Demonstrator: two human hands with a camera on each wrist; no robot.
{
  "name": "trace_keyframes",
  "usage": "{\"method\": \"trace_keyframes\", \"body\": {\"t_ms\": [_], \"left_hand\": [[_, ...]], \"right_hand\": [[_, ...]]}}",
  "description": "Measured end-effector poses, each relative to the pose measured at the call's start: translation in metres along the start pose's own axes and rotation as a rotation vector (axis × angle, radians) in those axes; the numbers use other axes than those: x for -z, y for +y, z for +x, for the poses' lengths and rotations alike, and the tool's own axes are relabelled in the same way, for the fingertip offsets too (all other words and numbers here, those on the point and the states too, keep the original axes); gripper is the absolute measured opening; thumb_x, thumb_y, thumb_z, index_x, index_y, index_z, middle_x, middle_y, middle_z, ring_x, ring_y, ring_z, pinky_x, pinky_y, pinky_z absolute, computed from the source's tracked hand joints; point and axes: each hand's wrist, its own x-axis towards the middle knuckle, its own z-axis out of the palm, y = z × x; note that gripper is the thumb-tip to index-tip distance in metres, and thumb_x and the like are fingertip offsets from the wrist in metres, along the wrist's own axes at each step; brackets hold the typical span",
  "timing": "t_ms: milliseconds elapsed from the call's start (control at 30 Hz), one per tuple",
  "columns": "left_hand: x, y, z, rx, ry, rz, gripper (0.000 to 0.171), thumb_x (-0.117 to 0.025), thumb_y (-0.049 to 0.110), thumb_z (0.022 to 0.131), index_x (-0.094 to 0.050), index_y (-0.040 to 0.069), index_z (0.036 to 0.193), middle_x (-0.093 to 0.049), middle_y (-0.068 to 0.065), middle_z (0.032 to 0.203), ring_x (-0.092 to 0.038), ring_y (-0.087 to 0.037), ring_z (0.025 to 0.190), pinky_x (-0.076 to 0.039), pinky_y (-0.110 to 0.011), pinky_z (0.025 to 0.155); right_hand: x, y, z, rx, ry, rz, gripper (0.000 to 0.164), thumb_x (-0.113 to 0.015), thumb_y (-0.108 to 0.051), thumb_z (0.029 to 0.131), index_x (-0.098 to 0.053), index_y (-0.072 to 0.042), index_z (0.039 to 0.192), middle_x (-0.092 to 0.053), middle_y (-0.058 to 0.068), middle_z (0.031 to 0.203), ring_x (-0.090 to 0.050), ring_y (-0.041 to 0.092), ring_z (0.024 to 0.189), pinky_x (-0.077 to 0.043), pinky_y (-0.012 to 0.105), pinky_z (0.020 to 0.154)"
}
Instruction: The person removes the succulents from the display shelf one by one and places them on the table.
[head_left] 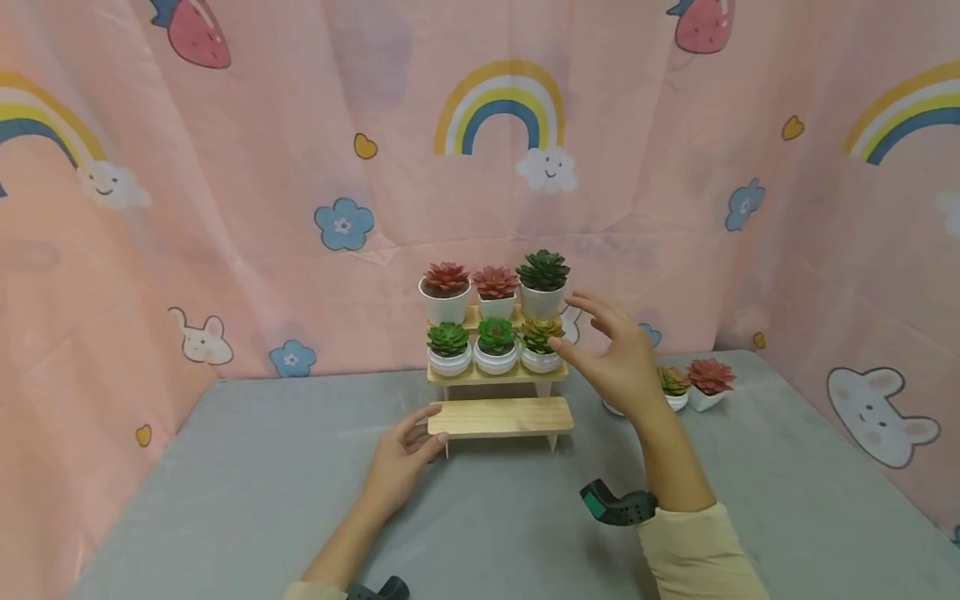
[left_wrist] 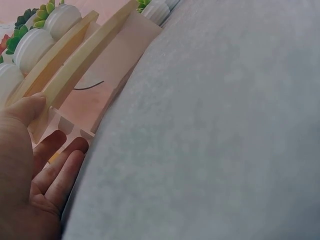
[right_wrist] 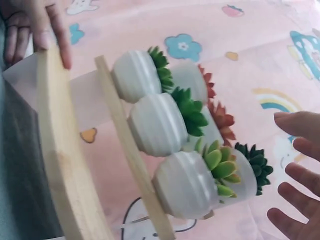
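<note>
Now, at the left hand (head_left: pixel 397 467): the grip is clamped on the left end of the lowest shelf (right_wrist: pixel 65 160), thumb toward the counter's front edge.
Wooden stand (head_left: pixel 517 417): set on the gray counter (head_left: pixel 225 467) near the middle of its back edge, its three shelves rising toward that edge.
Right hand (head_left: pixel 618 354): raised beside the stand's right end, thumb and fingers apart, nothing held; the right wrist view shows a gap between it and the plants.
Top shelf (head_left: pixel 472 317): two red succulents (head_left: pixel 446 277) and a dark green succulent (head_left: pixel 543 273), in white pots (head_left: pixel 542 302).
Middle shelf (head_left: pixel 487 378): two green succulents (head_left: pixel 448 339) and a yellow-green succulent (head_left: pixel 538 333), side by side.
Toward the counter's back right corner: a loose red succulent (head_left: pixel 710 377), a loose yellow-green succulent (head_left: pixel 673 381) and a third pot (head_left: pixel 612 408), mostly hidden by the right forearm (head_left: pixel 671 450).
Steadying: a light left hold looks best, enough to check sliding without lifting the stand's end.
Clearance: the right fingers would do well to clear the end pots, which a brush could tip.
Handling: pot walls seem surer holds than leaves.
</note>
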Motion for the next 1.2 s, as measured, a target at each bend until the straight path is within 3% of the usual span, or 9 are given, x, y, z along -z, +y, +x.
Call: {"method": "trace_keyframes", "body": {"t_ms": [200, 533, 1200], "left_hand": [[0.000, 0.001, 0.000, 0.010, 0.011, 0.006, 0.049, -0.076, 0.018, 0.092, -0.061, 0.012, 0.138, -0.071, -0.023, 0.122, -0.075, -0.027, 0.100, -0.061, -0.028, 0.076], [-0.001, 0.003, 0.000, 0.009, 0.016, 0.008, 0.048, -0.075, 0.017, 0.092, -0.061, 0.012, 0.138, -0.071, -0.023, 0.122, -0.075, -0.029, 0.101, -0.061, -0.029, 0.076], [-0.002, 0.000, 0.000, 0.016, 0.015, 0.031, 0.048, -0.075, 0.018, 0.092, -0.060, 0.016, 0.139, -0.072, -0.021, 0.122, -0.075, -0.026, 0.100, -0.060, -0.026, 0.075]], "right_hand": [[-0.011, 0.008, -0.001, -0.003, -0.021, 0.017, 0.058, -0.082, -0.013, 0.085, -0.060, -0.005, 0.138, -0.050, 0.013, 0.154, -0.046, 0.036, 0.141, -0.044, 0.061, 0.110], [-0.025, 0.020, -0.002, -0.087, -0.098, 0.003, 0.062, -0.082, -0.019, 0.087, -0.056, -0.009, 0.142, -0.042, 0.015, 0.158, -0.032, 0.036, 0.152, -0.044, 0.060, 0.111], [-0.040, 0.028, -0.008, -0.120, -0.134, 0.021, 0.064, -0.080, -0.015, 0.088, -0.053, -0.012, 0.146, -0.042, 0.015, 0.158, -0.047, 0.039, 0.140, -0.052, 0.060, 0.100]]}}
